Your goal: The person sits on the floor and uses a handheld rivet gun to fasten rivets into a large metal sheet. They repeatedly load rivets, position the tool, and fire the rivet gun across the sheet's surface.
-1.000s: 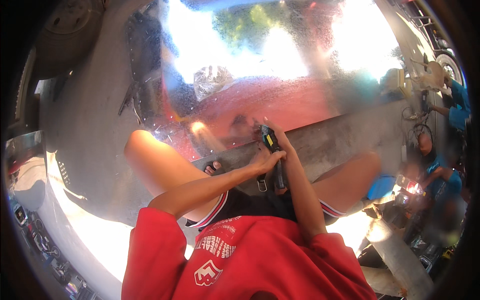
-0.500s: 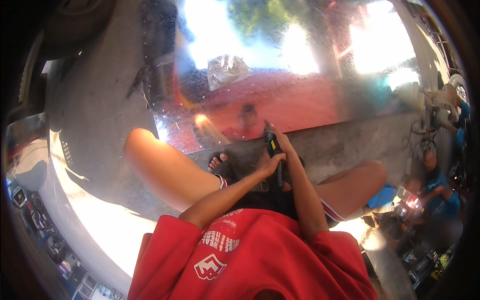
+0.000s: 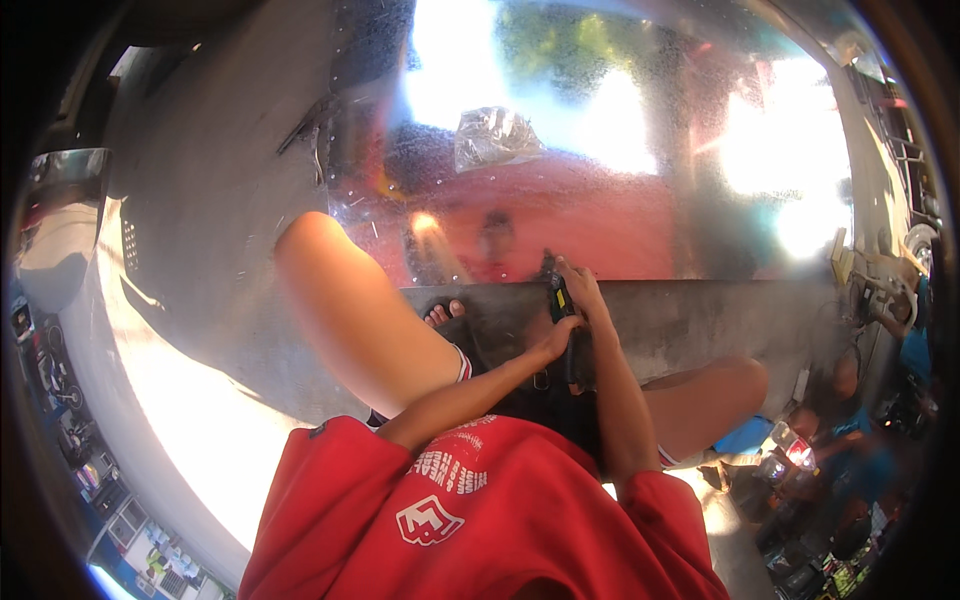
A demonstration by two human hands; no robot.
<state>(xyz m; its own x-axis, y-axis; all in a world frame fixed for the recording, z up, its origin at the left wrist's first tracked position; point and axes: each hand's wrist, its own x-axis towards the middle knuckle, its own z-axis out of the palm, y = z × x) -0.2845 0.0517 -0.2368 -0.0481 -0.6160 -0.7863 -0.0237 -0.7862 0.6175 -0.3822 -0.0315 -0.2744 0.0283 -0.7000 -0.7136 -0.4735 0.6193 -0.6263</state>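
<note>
Between my knees I hold a long, slim dark hand tool with a yellow patch point(image 3: 561, 298); its exact kind is hard to make out. My right hand point(image 3: 582, 287) is wrapped round its far part. Farther back toward my body, my left hand point(image 3: 564, 334) closes on the same tool. The tool's far tip lies over the near edge of a shiny metal sheet point(image 3: 560, 215), which reflects red, white and green. Small bright dots run along the sheet's left and near edges. A crumpled clear plastic bag point(image 3: 492, 138) rests on the sheet.
My bare left leg point(image 3: 365, 310) bends beside the sheet's near left corner, my sandalled foot point(image 3: 442, 313) close to that edge. Grey concrete floor point(image 3: 220, 190) stretches left. At the right are a person in blue point(image 3: 850, 420) and cluttered equipment. A dark thin object point(image 3: 298, 132) lies by the sheet's left side.
The view has turned slightly, so the sheet and bag appear farther right and its near edge more level. Both hands keep hold of the tool at that edge.
</note>
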